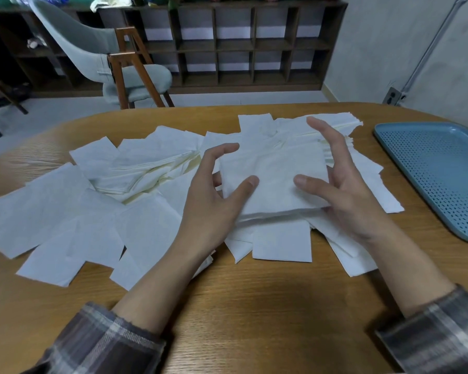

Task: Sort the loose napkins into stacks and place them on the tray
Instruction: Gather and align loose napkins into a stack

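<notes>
a napkin stack (273,179) is gripped at its sides by the left hand (214,197) and right hand (351,195), thumbs pressed on top, other fingers half spread, partly beneath.

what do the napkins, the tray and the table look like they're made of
The napkins: thin soft paper, matte white; they crease, and the stack shows layered edges. The tray: probably moulded plastic, light blue, slight sheen, with a regular perforated floor. The table: wood or wood-look veneer, cannot tell which; grain lines, satin finish.
</notes>
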`<state>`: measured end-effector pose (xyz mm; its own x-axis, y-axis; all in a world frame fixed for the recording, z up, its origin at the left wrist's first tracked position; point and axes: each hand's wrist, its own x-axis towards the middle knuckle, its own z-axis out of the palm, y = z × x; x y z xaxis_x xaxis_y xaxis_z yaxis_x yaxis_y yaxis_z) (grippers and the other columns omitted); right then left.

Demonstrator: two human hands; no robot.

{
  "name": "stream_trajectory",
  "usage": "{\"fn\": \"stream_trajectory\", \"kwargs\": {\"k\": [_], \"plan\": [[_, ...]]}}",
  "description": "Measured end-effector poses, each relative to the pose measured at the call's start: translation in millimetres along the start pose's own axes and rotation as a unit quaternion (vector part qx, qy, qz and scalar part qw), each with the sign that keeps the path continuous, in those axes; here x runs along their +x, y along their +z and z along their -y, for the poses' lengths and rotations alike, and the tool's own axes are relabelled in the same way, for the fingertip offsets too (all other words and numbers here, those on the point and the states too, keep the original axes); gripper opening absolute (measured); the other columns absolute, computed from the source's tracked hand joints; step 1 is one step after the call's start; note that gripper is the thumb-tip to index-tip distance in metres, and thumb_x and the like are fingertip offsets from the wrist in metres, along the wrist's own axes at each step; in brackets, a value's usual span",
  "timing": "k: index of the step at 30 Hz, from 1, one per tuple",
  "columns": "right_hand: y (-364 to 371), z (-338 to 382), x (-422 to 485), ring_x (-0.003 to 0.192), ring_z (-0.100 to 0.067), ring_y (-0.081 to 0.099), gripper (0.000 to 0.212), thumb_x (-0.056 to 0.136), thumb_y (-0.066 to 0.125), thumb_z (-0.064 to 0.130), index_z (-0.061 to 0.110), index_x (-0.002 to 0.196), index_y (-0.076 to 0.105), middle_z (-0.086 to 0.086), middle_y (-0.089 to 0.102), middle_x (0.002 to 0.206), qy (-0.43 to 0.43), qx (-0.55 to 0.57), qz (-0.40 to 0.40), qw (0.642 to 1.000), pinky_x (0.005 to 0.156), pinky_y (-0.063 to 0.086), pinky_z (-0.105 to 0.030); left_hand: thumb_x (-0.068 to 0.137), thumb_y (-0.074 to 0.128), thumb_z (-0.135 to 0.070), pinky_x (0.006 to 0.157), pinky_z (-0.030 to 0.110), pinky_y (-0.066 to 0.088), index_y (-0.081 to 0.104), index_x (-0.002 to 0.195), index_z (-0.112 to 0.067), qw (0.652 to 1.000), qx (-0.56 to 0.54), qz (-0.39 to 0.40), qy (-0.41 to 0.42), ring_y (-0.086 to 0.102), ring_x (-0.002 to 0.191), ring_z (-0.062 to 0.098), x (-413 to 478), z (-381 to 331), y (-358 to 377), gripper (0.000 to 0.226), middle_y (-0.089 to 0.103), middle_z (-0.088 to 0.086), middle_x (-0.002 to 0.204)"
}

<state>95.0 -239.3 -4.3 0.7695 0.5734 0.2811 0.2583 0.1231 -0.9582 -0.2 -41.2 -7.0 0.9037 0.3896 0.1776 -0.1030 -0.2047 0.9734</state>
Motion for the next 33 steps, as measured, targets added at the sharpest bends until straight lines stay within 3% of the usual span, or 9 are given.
{"fn": "stream_trajectory", "kwargs": {"k": [3, 6, 10, 13, 16, 22, 24, 28, 33], "plan": [[-4.2, 6.2, -1.8, 0.128, 0.003, 0.059, 0.044, 0.089, 0.067, 0.017, 0.029, 0.131, 0.069, 0.022, 0.070, 0.131, 0.008, -0.034, 0.044, 0.998, 0.095, 0.047, -0.011, 0.099, 0.074, -0.030, 0.081, 0.016, 0.055, 0.053, 0.137, -0.043, 0.999, 0.030, 0.008, 0.024, 0.067, 0.110, -0.002, 1.7, 4.2, -3.3, 0.046, 0.068, -0.021, 0.127], [-4.6, 3.5, -2.6, 0.125, -0.004, 0.065, 0.025, 0.092, 0.075, 0.012, 0.019, 0.116, 0.077, 0.011, 0.077, 0.122, 0.004, -0.061, 0.047, 0.997, 0.099, 0.049, -0.015, 0.100, 0.073, -0.031, 0.092, 0.018, 0.054, 0.047, 0.143, -0.043, 0.995, 0.067, 0.023, 0.066, 0.061, 0.118, -0.005, -0.8, 7.7, -1.0, 0.051, 0.060, -0.034, 0.128], [-3.0, -4.5, 0.3, 0.120, -0.003, 0.068, 0.028, 0.094, 0.074, 0.000, 0.018, 0.114, 0.080, 0.014, 0.079, 0.116, -0.027, -0.140, -0.053, 0.988, 0.104, 0.049, -0.017, 0.089, 0.086, -0.029, 0.111, 0.027, 0.043, 0.056, 0.141, -0.020, 0.947, 0.215, -0.032, 0.238, 0.047, 0.135, 0.012, -3.6, 18.2, 3.0, 0.061, 0.049, -0.001, 0.140], [-2.9, -8.4, 1.5, 0.119, 0.000, 0.068, 0.030, 0.095, 0.072, -0.002, 0.019, 0.114, 0.080, 0.018, 0.078, 0.115, -0.051, -0.159, -0.105, 0.980, 0.101, 0.048, -0.014, 0.087, 0.089, -0.035, 0.096, 0.035, 0.050, 0.068, 0.119, -0.013, 0.904, 0.258, 0.071, 0.333, 0.059, 0.111, 0.018, -9.0, 26.9, 7.9, 0.044, 0.061, 0.002, 0.116], [-3.4, -10.0, 2.1, 0.118, 0.001, 0.067, 0.029, 0.096, 0.071, -0.002, 0.018, 0.115, 0.080, 0.017, 0.078, 0.116, -0.056, -0.172, -0.120, 0.976, 0.101, 0.048, -0.014, 0.086, 0.084, -0.053, 0.087, 0.040, 0.052, 0.071, 0.118, -0.015, 0.860, 0.314, 0.208, 0.343, 0.060, 0.106, 0.018, -14.8, 36.8, 16.0, 0.051, 0.064, -0.002, 0.113], [-5.1, -11.4, 3.3, 0.119, 0.000, 0.067, 0.028, 0.095, 0.071, -0.003, 0.015, 0.114, 0.080, 0.014, 0.079, 0.116, -0.045, -0.153, -0.113, 0.981, 0.100, 0.046, -0.012, 0.101, 0.071, -0.027, 0.077, 0.041, 0.055, 0.075, 0.122, -0.017, 0.826, 0.351, 0.215, 0.385, 0.063, 0.099, 0.020, -9.7, 45.4, 18.9, 0.024, 0.071, -0.003, 0.109], [-5.8, -10.9, 3.3, 0.120, 0.000, 0.067, 0.028, 0.095, 0.071, -0.002, 0.016, 0.114, 0.080, 0.015, 0.078, 0.116, -0.039, -0.147, -0.108, 0.982, 0.101, 0.046, -0.012, 0.101, 0.066, -0.017, 0.075, 0.041, 0.055, 0.073, 0.126, -0.016, 0.825, 0.350, 0.208, 0.391, 0.065, 0.097, 0.020, -10.9, 42.8, 19.1, 0.026, 0.071, -0.001, 0.108], [-5.9, -11.6, 3.7, 0.120, 0.002, 0.066, 0.028, 0.096, 0.070, -0.001, 0.018, 0.114, 0.080, 0.017, 0.078, 0.116, -0.030, -0.153, -0.105, 0.982, 0.102, 0.045, -0.011, 0.100, 0.058, -0.012, 0.072, 0.037, 0.054, 0.062, 0.141, -0.022, 0.866, 0.306, 0.212, 0.334, 0.061, 0.089, 0.014, -12.9, 30.8, 15.2, 0.043, 0.062, -0.001, 0.111], [-6.0, -12.3, 4.1, 0.121, 0.002, 0.065, 0.028, 0.096, 0.070, 0.000, 0.020, 0.113, 0.080, 0.018, 0.078, 0.117, -0.023, -0.153, -0.109, 0.982, 0.103, 0.045, -0.012, 0.096, 0.050, -0.022, 0.076, 0.028, 0.049, 0.070, 0.125, -0.024, 0.885, 0.295, 0.218, 0.287, 0.054, 0.082, 0.010, -12.9, 23.9, 10.7, 0.034, 0.049, -0.005, 0.106]]}}
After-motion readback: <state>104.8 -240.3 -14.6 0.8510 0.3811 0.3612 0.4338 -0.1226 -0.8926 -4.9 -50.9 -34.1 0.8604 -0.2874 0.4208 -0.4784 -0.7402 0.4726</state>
